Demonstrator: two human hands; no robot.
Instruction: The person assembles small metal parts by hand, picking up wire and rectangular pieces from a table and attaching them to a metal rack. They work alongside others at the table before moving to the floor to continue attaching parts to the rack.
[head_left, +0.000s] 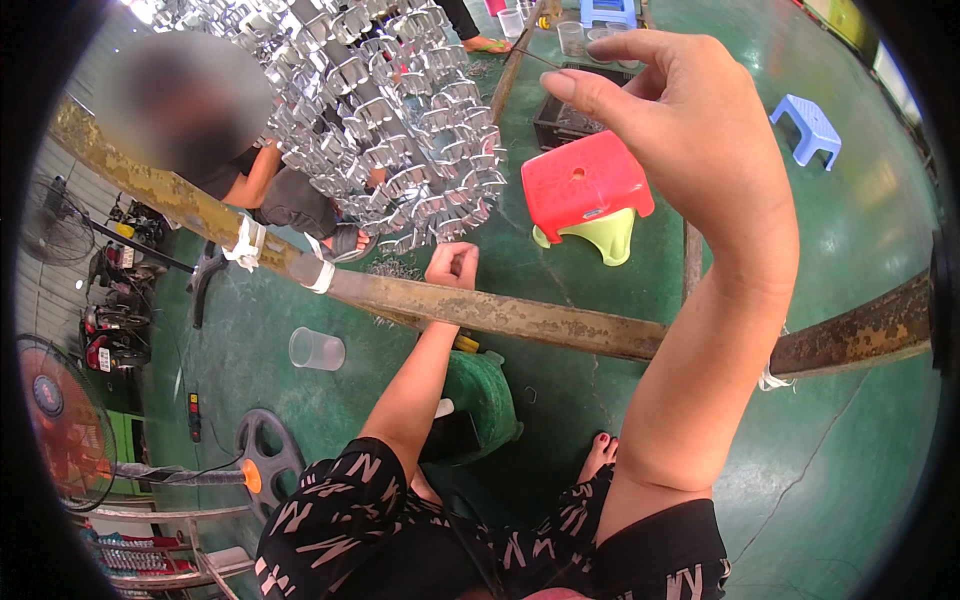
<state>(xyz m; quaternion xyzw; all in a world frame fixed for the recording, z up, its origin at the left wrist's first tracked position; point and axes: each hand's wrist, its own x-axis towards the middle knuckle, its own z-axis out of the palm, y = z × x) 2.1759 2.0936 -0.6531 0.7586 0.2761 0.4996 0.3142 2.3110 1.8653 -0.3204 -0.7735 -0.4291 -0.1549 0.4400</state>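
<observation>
My right hand point(690, 120) is raised at the upper right, its thumb and fingers bent toward each other. A thin dark wire point(535, 58) sticks out to the left from beside the thumb tip, seemingly pinched there. My left hand point(452, 265) is reached forward over the metal rail, just below the hanging cluster of shiny metal clips point(400, 150). Its fingers are curled closed, and whatever lies in them is too small or hidden to make out. Tight rows of the silvery clips hang in columns, the lowest ones ending close to my left hand.
A worn metal rail point(520, 318) crosses in front of me. Beyond it stand a red stool point(580, 180) on a light-green one and a black crate point(565, 125). Near my feet is a green bucket point(485, 400); a clear cup point(316, 349) lies left. Another person sits behind the clips.
</observation>
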